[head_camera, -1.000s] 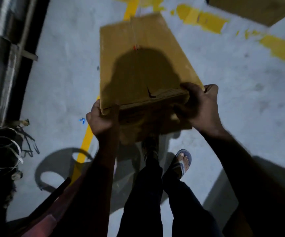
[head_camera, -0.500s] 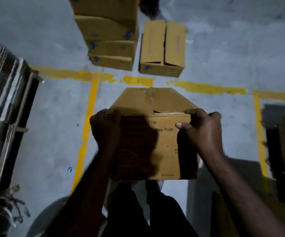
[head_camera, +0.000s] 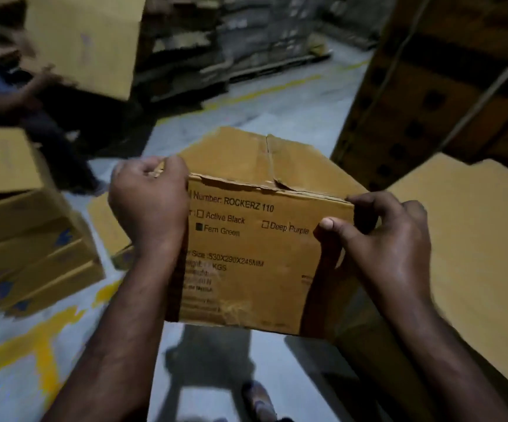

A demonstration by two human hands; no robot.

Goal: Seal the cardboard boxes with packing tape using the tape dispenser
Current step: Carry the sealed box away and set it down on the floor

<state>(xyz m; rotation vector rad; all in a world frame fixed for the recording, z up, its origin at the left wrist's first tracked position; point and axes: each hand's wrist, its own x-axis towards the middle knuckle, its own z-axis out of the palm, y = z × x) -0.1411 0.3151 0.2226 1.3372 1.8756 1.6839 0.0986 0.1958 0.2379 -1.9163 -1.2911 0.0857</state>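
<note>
Left hand (head_camera: 149,202) and right hand (head_camera: 389,245) grip the brown printed cardboard box (head_camera: 246,257), now lifted upright and carried; taping seems still ahead.

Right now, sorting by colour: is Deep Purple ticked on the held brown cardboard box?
No, the brown cardboard box shows its filled black square beside Fern Green.

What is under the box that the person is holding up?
Below the cardboard box, held by the left hand and right hand, show grey floor, a shadow and one foot. Its underside is hidden.
</note>
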